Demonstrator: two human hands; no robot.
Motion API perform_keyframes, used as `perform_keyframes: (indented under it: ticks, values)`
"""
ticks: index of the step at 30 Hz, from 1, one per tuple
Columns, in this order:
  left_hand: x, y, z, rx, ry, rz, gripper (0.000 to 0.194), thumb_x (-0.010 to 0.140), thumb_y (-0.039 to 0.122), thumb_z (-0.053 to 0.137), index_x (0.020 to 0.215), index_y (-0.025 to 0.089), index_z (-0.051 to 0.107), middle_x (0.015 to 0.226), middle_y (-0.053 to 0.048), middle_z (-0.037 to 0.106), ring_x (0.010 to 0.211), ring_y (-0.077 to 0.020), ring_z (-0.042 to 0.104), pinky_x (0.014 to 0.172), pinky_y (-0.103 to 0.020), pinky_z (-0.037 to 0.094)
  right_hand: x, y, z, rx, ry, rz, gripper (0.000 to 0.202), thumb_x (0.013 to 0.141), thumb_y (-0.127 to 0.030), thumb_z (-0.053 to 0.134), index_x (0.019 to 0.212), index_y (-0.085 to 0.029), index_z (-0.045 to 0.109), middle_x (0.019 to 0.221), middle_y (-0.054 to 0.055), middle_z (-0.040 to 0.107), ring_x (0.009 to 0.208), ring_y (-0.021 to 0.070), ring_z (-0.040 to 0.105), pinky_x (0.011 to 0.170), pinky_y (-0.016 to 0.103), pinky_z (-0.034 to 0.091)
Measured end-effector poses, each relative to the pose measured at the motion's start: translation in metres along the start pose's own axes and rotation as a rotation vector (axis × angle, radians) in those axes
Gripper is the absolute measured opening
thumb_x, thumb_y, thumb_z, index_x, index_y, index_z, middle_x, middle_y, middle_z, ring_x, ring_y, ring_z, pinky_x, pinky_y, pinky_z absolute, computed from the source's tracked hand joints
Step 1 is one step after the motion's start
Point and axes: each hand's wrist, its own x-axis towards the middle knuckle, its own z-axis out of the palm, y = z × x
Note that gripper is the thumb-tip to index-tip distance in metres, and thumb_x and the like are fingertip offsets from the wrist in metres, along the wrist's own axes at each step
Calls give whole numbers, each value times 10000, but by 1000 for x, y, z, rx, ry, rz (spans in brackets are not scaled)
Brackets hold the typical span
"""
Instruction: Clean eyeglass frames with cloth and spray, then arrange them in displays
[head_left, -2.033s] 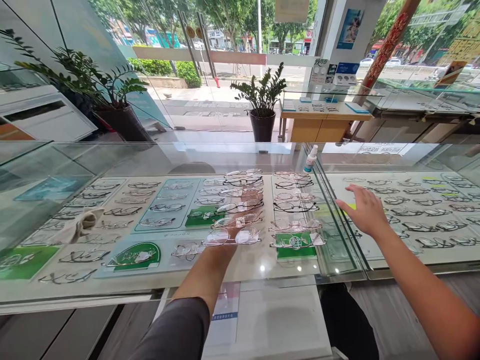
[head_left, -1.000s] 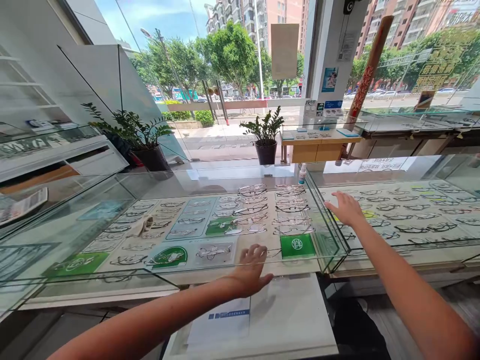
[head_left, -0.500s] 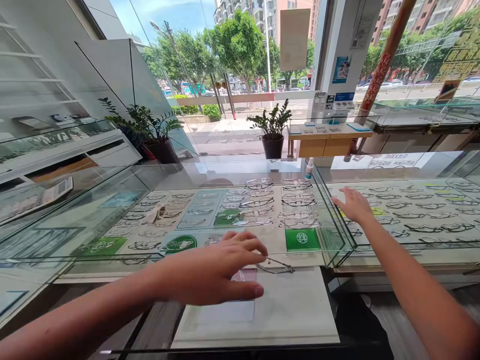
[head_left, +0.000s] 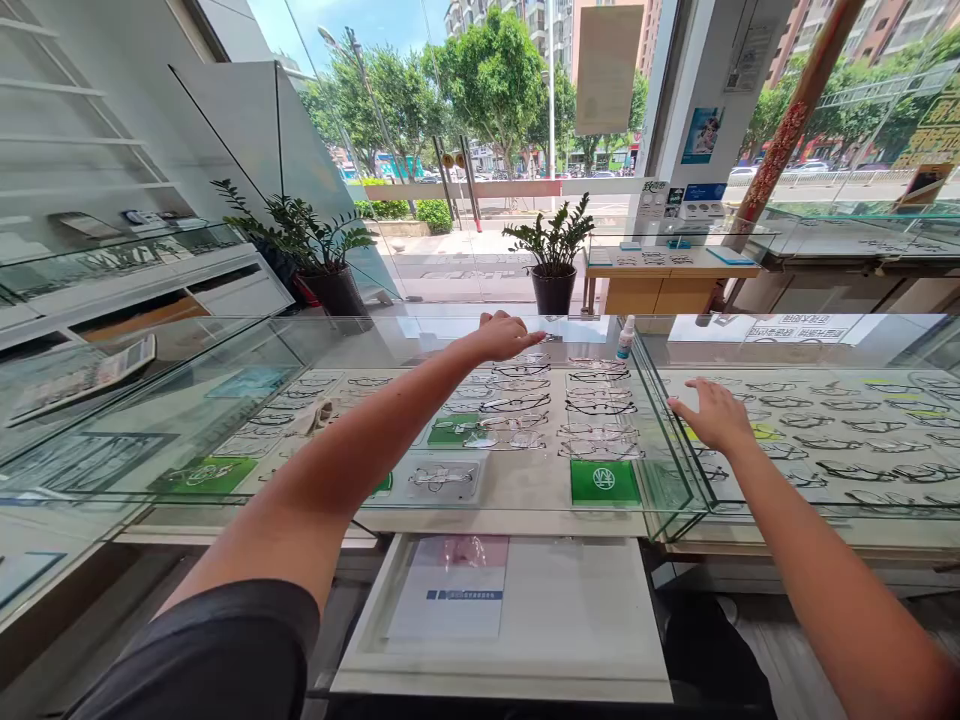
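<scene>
My left hand [head_left: 506,338] reaches far across the glass counter, fingers curled, the thumb stretched to the right. A small pair of eyeglasses [head_left: 552,338] shows at its fingertips, partly hidden by the hand. My right hand [head_left: 714,412] rests on the glass near the seam between two cases, thumb and fingers apart, holding nothing. Under the glass between the hands lie rows of eyeglasses [head_left: 600,406] and a green card [head_left: 604,482]. A white spray bottle [head_left: 625,338] stands between the hands near the back.
A pulled-out white drawer [head_left: 585,610] in front of me holds a printed sheet [head_left: 454,610]. A calculator [head_left: 90,378] lies at the left. Potted plants [head_left: 553,288] stand behind the counter, before the window. The case edge [head_left: 671,440] runs beside my right hand.
My left hand has moved from above the drawer to the far side of the counter, and the eyeglasses moved with it. My right hand has stayed on the glass.
</scene>
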Motion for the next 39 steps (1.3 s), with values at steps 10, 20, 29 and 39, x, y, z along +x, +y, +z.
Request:
perform_keyframes:
  ticks: [10,20,29,39]
  values:
    - [30,-18,44,-29,-116,-45,873,1067,746,154,1161,231,852,1549,-149,661,1469,-455,433,1166,-612,306,1,-1,-1,14,21,-13,744,1023,-752,399,1514,-214,553,1672,177,551,1550,404,474,1230,655,402]
    - [9,-18,47,-55,-125,-17,883,1065,766,129,1293,269,822,1661,-115,581,1542,-442,389,1214,-631,284,0,1,-3,19,23,-14,729,1002,-756,398,1476,-227,561,1639,177,574,1526,408,484,1205,629,408]
    - [-119,-49,35,-35,41,-39,765,1090,747,267,1542,255,642,1765,-113,458,1669,-381,295,1327,-613,210,2,14,-4,48,47,-31,715,959,-752,452,1420,-230,616,1537,207,647,1420,466,560,1149,670,442]
    - [-283,-165,77,-10,50,-464,740,1068,642,404,1693,252,472,1856,-137,257,1736,-379,142,1365,-609,158,-143,-176,-82,280,301,-891,110,1036,-320,614,1030,-299,721,1011,96,798,972,301,743,933,472,590]
